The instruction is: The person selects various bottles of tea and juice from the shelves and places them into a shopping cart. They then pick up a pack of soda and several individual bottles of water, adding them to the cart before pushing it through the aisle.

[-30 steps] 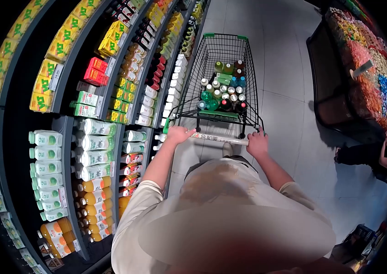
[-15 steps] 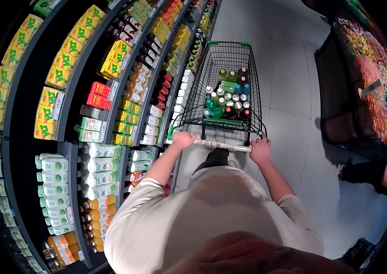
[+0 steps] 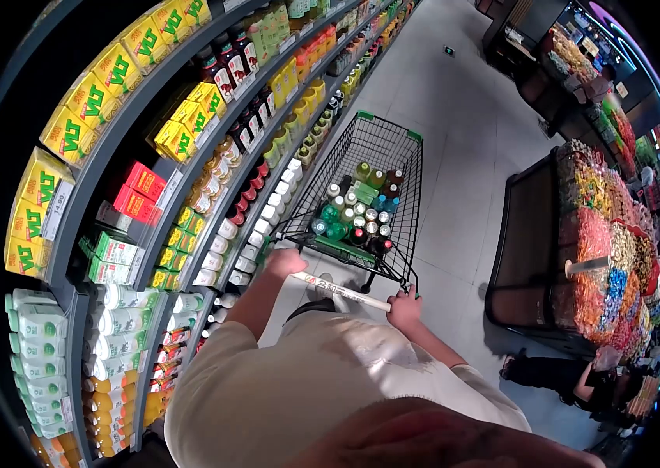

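Both my hands grip the white push bar of a shopping cart [image 3: 343, 290]. My left hand [image 3: 285, 264] is wrapped round the bar's left end, close to the shelf. At the right end my right hand [image 3: 404, 309] closes over the bar. The cart's black wire basket [image 3: 408, 164] has green corner pieces. Inside, at the end nearer to me, stand several bottles [image 3: 358, 221] with white, green, dark and blue tones. A green box [image 3: 364, 192] lies among them.
Shelves of drinks run along my left, with yellow VLT cartons [image 3: 96, 100], red boxes [image 3: 139, 193] and white bottles [image 3: 40, 343]. On my right stands a bin of colourful wrapped goods [image 3: 595, 249]. A person in dark clothes [image 3: 556, 380] is beside it; another person [image 3: 596, 86] is farther off.
The view has swung round, so the cart now points up and left and more of the aisle and bin shows. Both hands have stayed on the bar.
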Demonstrator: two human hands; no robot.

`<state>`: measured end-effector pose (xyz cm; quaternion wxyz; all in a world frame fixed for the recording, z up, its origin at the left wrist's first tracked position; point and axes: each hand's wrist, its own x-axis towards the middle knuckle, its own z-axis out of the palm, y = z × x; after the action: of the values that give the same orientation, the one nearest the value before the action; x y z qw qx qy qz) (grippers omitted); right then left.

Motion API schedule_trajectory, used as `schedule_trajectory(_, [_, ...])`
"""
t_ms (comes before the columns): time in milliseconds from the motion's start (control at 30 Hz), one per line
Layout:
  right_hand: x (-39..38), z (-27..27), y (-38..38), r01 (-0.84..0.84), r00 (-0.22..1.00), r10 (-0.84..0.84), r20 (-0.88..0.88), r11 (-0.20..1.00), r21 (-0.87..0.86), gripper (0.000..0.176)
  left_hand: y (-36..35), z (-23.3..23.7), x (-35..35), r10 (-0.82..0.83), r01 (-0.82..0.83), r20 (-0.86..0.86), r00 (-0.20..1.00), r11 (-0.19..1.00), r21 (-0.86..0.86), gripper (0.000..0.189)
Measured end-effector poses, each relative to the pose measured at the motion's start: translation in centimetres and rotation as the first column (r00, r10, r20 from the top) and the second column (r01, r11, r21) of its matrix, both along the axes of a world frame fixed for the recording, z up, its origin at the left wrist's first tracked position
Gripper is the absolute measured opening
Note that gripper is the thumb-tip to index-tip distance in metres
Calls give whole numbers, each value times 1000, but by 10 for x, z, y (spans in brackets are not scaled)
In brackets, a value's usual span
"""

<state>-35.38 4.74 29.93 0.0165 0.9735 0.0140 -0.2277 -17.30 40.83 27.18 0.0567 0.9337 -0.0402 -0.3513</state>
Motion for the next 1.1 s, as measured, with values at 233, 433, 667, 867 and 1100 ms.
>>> schedule_trajectory(233, [48,-4,-2,46,998,-49,40,997,66,45,-3,3,41,110,-68,263,958,984,-162,44])
schedule_trajectory(433, [88,-5,-10,76,995,-80,58,995,58,93,-13,-9,77,251,-145,331,910,938,-314,38])
schedule_trajectory(667, [133,-5,-28,86,992,-90,90,995,45,92,-37,4,113,265,-162,385,884,946,-281,37])
schedule_trajectory(867, [167,-8,-49,71,993,-78,91,995,73,79,-135,0,90,-111,224,362,925,931,-288,33])
schedule_trajectory(1100, [196,-11,-124,-213,937,-13,348,769,602,52,-279,8,77,-206,275,312,928,941,-197,33])
